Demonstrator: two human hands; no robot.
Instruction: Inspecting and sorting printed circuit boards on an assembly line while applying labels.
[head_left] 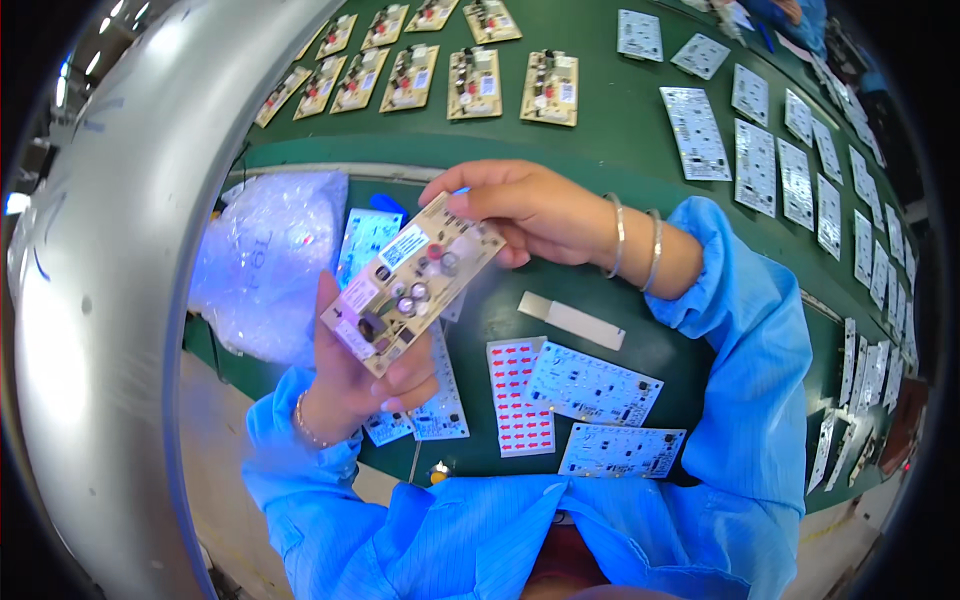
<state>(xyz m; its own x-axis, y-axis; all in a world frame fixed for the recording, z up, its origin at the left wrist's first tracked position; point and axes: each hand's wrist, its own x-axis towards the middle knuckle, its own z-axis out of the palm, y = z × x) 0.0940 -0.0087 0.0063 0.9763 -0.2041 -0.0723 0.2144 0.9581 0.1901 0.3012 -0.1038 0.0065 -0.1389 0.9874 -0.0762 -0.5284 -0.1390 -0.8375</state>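
Note:
Between my two hands a tan circuit board (400,300) is held tilted above the bench, its component side up, with capacitors, a red part and white labels on it. My left hand (365,370) grips its lower left end from below, fingers bent round the edge. At the upper right end my right hand (530,205) is closed on the board's corner, thumb and fingers pinching it. Under the held board lie several white circuit boards (440,400), partly hidden by my left hand. A sheet of red arrow stickers (520,400) rests to the right, partly beneath a white board (595,385).
A pale strip (572,320) and another white board (622,452) lie near my right sleeve. Left stands a clear plastic bag (275,265) beside a large metal column (130,250). Rows of tan boards (474,85) and white boards (755,165) cover the far bench.

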